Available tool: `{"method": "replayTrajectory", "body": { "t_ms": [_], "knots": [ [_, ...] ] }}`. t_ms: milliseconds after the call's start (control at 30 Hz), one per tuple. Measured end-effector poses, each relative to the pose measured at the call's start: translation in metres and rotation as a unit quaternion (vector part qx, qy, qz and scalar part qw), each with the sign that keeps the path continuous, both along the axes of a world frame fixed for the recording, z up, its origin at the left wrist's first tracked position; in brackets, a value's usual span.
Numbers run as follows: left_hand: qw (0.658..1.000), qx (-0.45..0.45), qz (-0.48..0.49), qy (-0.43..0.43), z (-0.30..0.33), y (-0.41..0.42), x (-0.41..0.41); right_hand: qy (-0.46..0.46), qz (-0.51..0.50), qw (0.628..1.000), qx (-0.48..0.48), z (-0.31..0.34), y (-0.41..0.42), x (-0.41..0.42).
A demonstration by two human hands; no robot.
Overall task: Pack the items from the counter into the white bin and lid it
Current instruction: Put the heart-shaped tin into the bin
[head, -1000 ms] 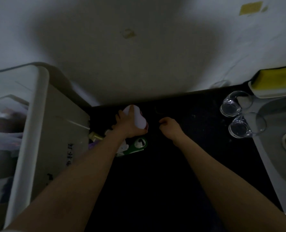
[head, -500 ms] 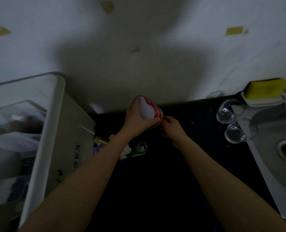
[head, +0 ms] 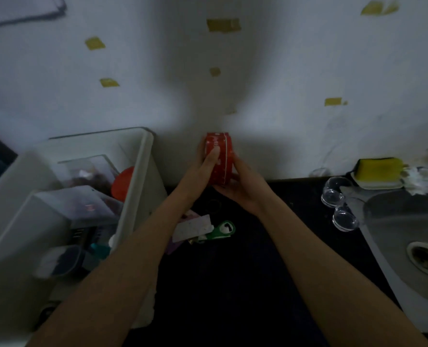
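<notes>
Holding the red tin (head: pixel 219 159) between both palms, I kept it lifted clear of the black tabletop (head: pixel 233 284), up in front of the wall, so that I could turn it toward the white bin (head: pixel 135 196) at my left. My left hand (head: pixel 203 169) had its grip clenched on the near side of the tin, thumb laid along its face, while my right hand (head: pixel 243 186) cupped it from below and behind, grasping it too; two hands because the round body seemed likely to slip from one. White marks ran over the red, but I could read no brand or word on them (too dark and too blurred). The bin stood open with no lid on it, already holding clear boxes and a red-lidded container (head: pixel 123 182). Beside its wall, on the tabletop, lay a green bottle opener (head: pixel 221 230) and a pale packet (head: pixel 193 229), not yet packed; whatever print the packet carried was illegible. Two upturned glasses (head: pixel 339 209) sat near the sink (head: pixel 408 246), with a yellow sponge (head: pixel 379 171) behind them.
</notes>
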State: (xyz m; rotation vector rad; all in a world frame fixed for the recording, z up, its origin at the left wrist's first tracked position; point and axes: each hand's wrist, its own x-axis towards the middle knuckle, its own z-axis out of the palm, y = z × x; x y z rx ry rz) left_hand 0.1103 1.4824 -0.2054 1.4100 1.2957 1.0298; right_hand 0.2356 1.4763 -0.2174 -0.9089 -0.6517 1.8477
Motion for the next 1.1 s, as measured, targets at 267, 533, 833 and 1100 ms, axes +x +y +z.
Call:
{"method": "replayTrajectory", "body": {
  "t_ms": [267,533,833,1100],
  "knots": [
    [0.98,0.134,0.141,0.048,0.059,-0.031,-0.083,-0.139,-0.065,0.972,0.179,0.051,-0.031,-0.072],
    [0.962,0.167,0.211,0.039,0.076,-0.055,-0.195,-0.252,-0.078,0.919,0.294,0.08,-0.046,-0.185],
    [0.985,0.032,0.132,0.106,0.018,-0.035,-0.282,-0.476,-0.008,0.817,0.326,0.061,-0.041,-0.259],
    [0.981,0.047,-0.09,0.168,-0.034,-0.018,-0.308,-0.604,0.039,0.75,0.265,0.044,-0.005,-0.278]
  ]
}}
